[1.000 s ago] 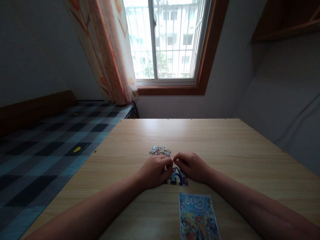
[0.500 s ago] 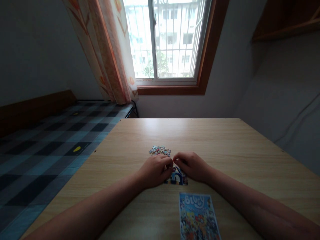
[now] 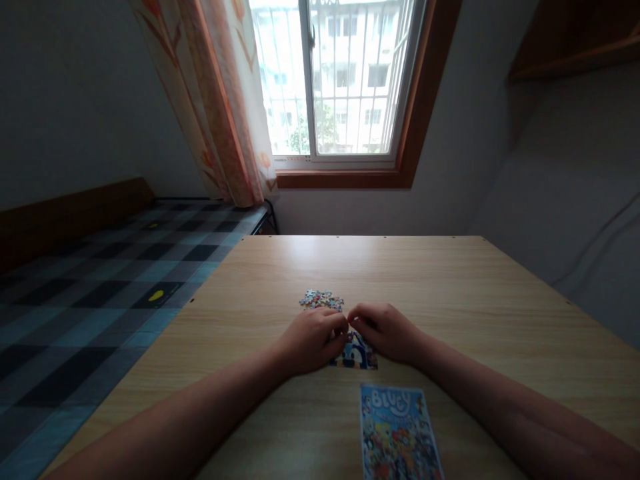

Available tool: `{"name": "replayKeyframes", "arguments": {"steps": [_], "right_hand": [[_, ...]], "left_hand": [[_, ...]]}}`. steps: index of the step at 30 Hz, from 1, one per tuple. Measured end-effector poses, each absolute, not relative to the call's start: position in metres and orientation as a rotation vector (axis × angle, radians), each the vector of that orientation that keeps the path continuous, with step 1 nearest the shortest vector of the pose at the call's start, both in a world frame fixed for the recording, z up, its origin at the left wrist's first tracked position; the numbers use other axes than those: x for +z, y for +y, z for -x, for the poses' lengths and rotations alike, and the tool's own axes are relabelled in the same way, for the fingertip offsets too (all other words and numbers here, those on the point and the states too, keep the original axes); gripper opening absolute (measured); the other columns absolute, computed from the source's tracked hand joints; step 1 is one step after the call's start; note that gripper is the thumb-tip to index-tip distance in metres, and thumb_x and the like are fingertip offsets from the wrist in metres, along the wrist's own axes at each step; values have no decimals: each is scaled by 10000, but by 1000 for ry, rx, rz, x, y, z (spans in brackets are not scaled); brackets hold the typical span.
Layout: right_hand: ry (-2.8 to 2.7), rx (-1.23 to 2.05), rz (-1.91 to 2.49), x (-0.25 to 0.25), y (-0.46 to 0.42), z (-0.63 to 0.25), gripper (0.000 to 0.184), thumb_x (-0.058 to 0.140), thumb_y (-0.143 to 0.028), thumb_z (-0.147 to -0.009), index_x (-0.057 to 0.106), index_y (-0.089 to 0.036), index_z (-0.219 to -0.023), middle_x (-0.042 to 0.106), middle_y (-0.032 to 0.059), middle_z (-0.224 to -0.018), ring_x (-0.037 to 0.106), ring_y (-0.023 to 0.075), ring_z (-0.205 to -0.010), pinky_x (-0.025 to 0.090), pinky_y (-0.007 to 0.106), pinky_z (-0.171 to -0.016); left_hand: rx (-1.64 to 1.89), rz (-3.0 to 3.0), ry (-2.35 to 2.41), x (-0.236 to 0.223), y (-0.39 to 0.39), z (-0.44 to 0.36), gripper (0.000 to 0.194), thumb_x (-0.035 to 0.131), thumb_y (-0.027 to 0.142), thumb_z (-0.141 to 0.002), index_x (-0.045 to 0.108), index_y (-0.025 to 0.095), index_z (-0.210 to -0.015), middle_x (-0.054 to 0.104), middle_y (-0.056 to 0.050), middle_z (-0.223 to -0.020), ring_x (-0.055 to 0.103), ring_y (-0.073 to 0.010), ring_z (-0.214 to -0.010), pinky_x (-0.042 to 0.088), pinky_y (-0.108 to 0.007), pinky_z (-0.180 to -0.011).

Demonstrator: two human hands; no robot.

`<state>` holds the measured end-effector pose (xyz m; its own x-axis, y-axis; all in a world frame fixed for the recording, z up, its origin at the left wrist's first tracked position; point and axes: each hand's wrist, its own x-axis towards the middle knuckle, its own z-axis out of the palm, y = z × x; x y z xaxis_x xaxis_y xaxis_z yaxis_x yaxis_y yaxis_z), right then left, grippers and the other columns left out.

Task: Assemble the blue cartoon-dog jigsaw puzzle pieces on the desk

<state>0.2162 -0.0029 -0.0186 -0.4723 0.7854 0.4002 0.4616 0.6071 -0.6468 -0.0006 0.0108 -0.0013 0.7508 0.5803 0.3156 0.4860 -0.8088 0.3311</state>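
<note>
The left hand (image 3: pixel 314 341) and the right hand (image 3: pixel 383 331) rested over the middle of a table (image 3: pixel 430 273), fingers bent into rounded curves, the fingertips of one very near those of the other; whether either hand was pinching a piece could not be told. Beneath and between them lay the partly joined puzzle (image 3: pixel 357 357), a flat, straight-edged patch with a dark-blue and light-blue cartoon face, its sides partly covered by the hands. Just beyond the left hand sat a low heap of loose puzzle pieces (image 3: pixel 320 298), small and knobbly-edged, pale with specks of red. Nearer the camera, a rectangular printed sheet (image 3: pixel 400 433) lettered "BLUEY" lay flat, crowded with bright figures. The tabletop was smooth, pale and wood-grained, catching a soft sheen from the barred window (image 3: pixel 355 80). To the left hung a folded, flower-patterned curtain (image 3: pixel 215 100), above a bed (image 3: pixel 165 293) covered in large blue, grey and black checks.
</note>
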Motion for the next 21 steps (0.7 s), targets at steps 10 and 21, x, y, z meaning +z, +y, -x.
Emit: {"name": "replayKeyframes", "arguments": {"steps": [10, 21], "right_hand": [[-2147, 599, 981, -18, -3, -216, 149, 543, -180, -941, 689, -207, -929, 738, 16, -842, 667, 150, -761, 472, 270, -703], [-2143, 591, 988, -17, -4, -216, 145, 559, -168, -933, 697, -214, -931, 741, 18, -848, 666, 157, -765, 472, 266, -699]], "left_hand": [[565, -2773, 836, -1, 11, 1, 131, 543, 278, -921, 604, 205, -831, 646, -24, -809, 594, -175, -750, 431, -281, -662], [552, -2772, 836, -1, 11, 0, 136, 529, 283, -929, 604, 210, -841, 645, -24, -824, 597, -177, -770, 435, -280, -683]]}}
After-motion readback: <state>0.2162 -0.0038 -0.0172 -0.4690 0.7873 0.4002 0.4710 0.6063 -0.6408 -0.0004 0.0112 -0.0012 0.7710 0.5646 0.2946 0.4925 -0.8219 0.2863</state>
